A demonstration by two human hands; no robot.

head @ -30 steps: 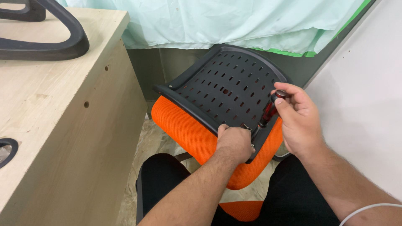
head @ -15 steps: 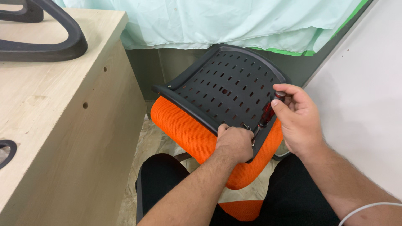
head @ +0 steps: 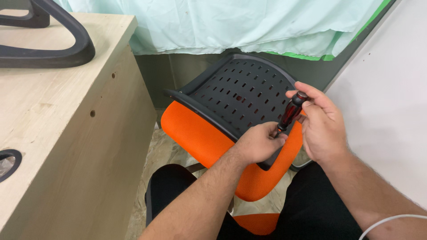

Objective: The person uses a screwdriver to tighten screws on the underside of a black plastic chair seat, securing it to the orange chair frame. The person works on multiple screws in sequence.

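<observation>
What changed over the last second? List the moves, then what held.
Little moved: the right hand turned slightly on the screwdriver handle, its grip kept. The left hand stayed at the tip against the black seat pan; the orange cushion did not shift.

The right hand (head: 322, 126) grips a screwdriver (head: 290, 113) with a dark red handle, thumb and fingers wrapped round its top end. The tool tilts down toward the left hand (head: 260, 143), whose fingertips pinch near the tip, probably steadying it, though the tip itself is hidden. Both hands rest over the black perforated plastic shell (head: 240, 95) of an orange chair seat (head: 200, 135), which lies tilted across the person's lap. A light wooden desk (head: 66, 146) stands to the left, with a black chair armrest (head: 49, 49) on top
</observation>
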